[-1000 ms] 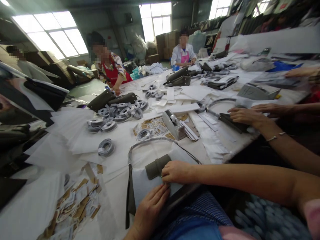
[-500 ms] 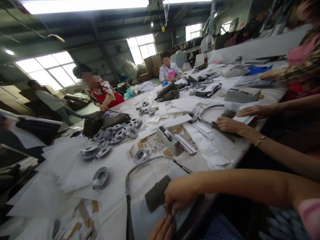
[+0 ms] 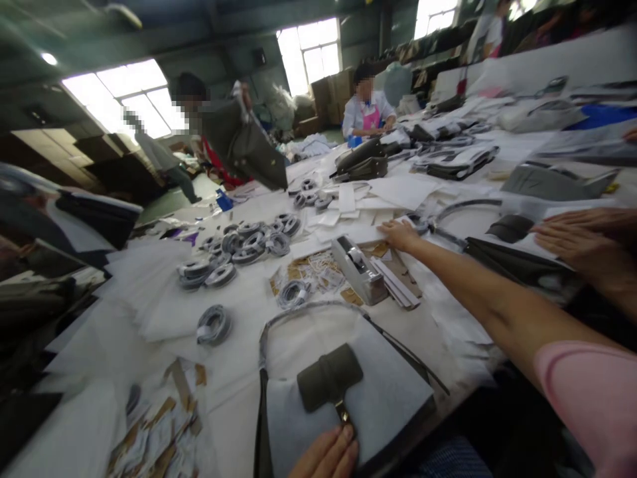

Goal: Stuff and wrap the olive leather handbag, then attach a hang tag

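A dark olive bag (image 3: pixel 330 376) lies at the table's near edge, its body covered by white paper (image 3: pixel 393 392), with a small metal buckle (image 3: pixel 344 413) below its flap. A wrapped strap (image 3: pixel 298 311) arcs above it. My left hand (image 3: pixel 326 457) rests on the paper just below the buckle, fingers flat and together, holding nothing. My right arm, in a pink sleeve, stretches out across the table. My right hand (image 3: pixel 399 234) lies with fingers stretched on the white paper strips (image 3: pixel 348 234) behind the grey tape dispenser (image 3: pixel 361 269).
Several grey coiled rolls (image 3: pixel 249 240) and a heap of card tags (image 3: pixel 311 271) lie mid-table. A co-worker's hands (image 3: pixel 580 240) rest on another dark bag (image 3: pixel 517 262) at the right. Across the table one person lifts a dark bag (image 3: pixel 243 143); another person (image 3: pixel 365 109) works farther back.
My right hand left the bag's flap and reached forward to the paper strips by the tape dispenser. The person across the table raised a dark bag off the table.
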{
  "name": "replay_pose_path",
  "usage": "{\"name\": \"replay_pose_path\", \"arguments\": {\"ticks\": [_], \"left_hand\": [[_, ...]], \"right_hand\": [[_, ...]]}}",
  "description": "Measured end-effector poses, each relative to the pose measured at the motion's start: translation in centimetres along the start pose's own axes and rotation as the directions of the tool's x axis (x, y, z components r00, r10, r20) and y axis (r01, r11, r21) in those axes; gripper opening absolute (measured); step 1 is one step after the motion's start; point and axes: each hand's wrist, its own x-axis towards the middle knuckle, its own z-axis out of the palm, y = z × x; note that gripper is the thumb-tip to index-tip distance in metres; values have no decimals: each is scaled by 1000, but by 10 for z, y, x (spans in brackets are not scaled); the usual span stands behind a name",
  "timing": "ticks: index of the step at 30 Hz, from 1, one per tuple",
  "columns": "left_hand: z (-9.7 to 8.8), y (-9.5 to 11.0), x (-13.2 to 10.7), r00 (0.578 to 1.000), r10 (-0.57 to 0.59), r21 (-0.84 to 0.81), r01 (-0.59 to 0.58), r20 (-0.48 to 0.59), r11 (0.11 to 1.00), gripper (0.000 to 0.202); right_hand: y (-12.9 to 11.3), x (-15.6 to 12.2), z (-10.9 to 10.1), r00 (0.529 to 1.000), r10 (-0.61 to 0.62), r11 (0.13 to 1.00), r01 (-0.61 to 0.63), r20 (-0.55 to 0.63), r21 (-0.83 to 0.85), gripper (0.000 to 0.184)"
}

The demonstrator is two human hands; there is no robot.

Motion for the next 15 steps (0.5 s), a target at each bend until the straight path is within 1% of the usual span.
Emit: {"name": "replay_pose_path", "arguments": {"ticks": [2, 3, 5, 6, 7, 8, 10, 11, 13, 14, 15], "left_hand": [[-13, 5, 0, 997, -53, -30, 54, 52, 998, 38], [-18, 7, 1, 992, -105, -76, 110, 74, 991, 39], [-24, 10, 3, 981, -166, -161, 180, 100, 970, 39], [-25, 11, 4, 977, -185, -192, 203, 108, 960, 39], [-26, 12, 5, 975, -194, -214, 214, 112, 953, 39], [-26, 13, 5, 974, -197, -226, 219, 113, 949, 39], [-27, 14, 7, 974, -197, -241, 218, 108, 946, 40], [-27, 14, 7, 975, -199, -244, 218, 102, 945, 40], [-27, 14, 8, 976, -200, -245, 216, 91, 945, 40], [-27, 14, 7, 975, -202, -242, 218, 90, 945, 40], [-27, 14, 7, 975, -203, -238, 219, 90, 946, 40]], "right_hand": [[4, 1, 2, 1000, -9, 1000, 10, 23, -29, 39], [6, 1, 0, 1000, -12, 999, 13, 20, -40, 40], [7, -1, -12, 1000, -11, 998, 10, -14, -56, 45], [4, -4, -20, 998, -10, 998, 6, -67, -63, 47], [-1, -10, -31, 989, -13, 998, 4, -147, -64, 49], [-9, -19, -42, 969, -25, 998, 12, -245, -55, 51], [-35, -47, -61, 904, -87, 996, 94, -419, -5, 53], [-52, -66, -68, 877, -131, 986, 165, -463, 34, 53], [-91, -109, -70, 879, -249, 935, 328, -407, 136, 55], [-109, -131, -64, 897, -321, 902, 388, -305, 189, 52], [-126, -153, -55, 886, -434, 853, 462, -163, 244, 49]]}}
